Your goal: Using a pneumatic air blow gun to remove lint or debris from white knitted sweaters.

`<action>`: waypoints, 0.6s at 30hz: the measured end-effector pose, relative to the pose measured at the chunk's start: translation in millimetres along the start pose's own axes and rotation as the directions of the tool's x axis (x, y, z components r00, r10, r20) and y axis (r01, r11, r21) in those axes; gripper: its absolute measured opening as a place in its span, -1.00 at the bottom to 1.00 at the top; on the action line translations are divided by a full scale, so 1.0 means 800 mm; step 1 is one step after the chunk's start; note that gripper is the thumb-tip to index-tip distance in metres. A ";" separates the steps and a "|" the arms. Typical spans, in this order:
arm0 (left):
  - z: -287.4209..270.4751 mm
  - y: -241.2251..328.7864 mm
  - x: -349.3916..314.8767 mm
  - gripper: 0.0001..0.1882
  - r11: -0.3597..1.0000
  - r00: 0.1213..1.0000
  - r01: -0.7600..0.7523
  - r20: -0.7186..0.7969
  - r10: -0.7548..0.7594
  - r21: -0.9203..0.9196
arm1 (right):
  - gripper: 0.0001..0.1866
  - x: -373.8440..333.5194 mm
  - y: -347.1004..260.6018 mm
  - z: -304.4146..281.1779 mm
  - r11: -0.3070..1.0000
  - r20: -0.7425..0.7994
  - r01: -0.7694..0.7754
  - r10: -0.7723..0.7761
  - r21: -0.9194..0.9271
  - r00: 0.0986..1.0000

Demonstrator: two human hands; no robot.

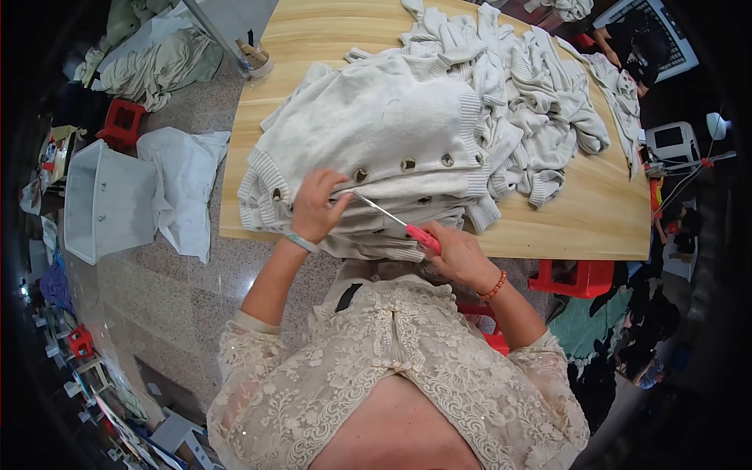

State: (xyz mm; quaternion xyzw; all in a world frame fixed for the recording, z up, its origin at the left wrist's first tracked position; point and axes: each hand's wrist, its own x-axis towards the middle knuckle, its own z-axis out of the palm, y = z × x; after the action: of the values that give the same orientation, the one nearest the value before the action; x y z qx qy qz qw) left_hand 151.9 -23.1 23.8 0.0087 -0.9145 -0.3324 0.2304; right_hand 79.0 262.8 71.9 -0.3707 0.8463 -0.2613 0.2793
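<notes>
At left, we are resting our left hand [316,207] on a cream knitted cardigan [368,110] lying on a pale wood-grain counter [583,231]; whether those fingers are pinching the knit, we cannot tell. A slim metal-shafted tool with a red handle [421,236] is slanting across the fabric, its tip pointing up-left just beside the left fingers, near a dark round button [360,175]. At the lower-right end of its long axis, our right hand [464,254] is grasping the handle, fingers wrapped. Farther right, rumpled cream knits [540,117] are sprawling in a heap.
</notes>
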 end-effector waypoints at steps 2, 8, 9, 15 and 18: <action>0.026 0.024 0.012 -0.61 0.999 0.999 0.051 0.000 -0.051 0.002 | -0.71 -0.008 0.016 -0.015 1.000 -0.015 0.015 -0.015 0.001 1.000; 0.059 -0.004 0.023 -0.68 0.961 0.949 0.271 0.183 -0.257 -0.055 | -0.73 -0.006 0.041 -0.045 0.997 0.026 -0.035 0.037 -0.067 0.999; 0.054 -0.005 0.023 -0.70 0.950 0.938 0.299 0.212 -0.275 -0.088 | -0.73 -0.004 0.041 -0.044 0.996 0.043 -0.016 0.019 -0.088 0.999; 0.048 -0.010 0.018 -0.93 0.891 0.913 0.385 0.240 -0.330 -0.239 | -0.72 0.021 0.050 -0.013 0.989 0.065 0.149 -0.148 -0.021 0.987; 0.052 -0.003 0.014 -0.84 0.995 0.997 0.081 0.002 -0.081 0.066 | -0.73 0.008 0.061 -0.030 0.992 0.037 0.128 -0.127 -0.007 0.991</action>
State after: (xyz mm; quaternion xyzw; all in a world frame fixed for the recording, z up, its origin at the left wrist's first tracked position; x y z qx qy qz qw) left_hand 124.1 -1.8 -1.1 0.0526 -0.9244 -0.3112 0.2144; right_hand 36.0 292.3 55.1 -0.4301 0.8169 -0.2678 0.2756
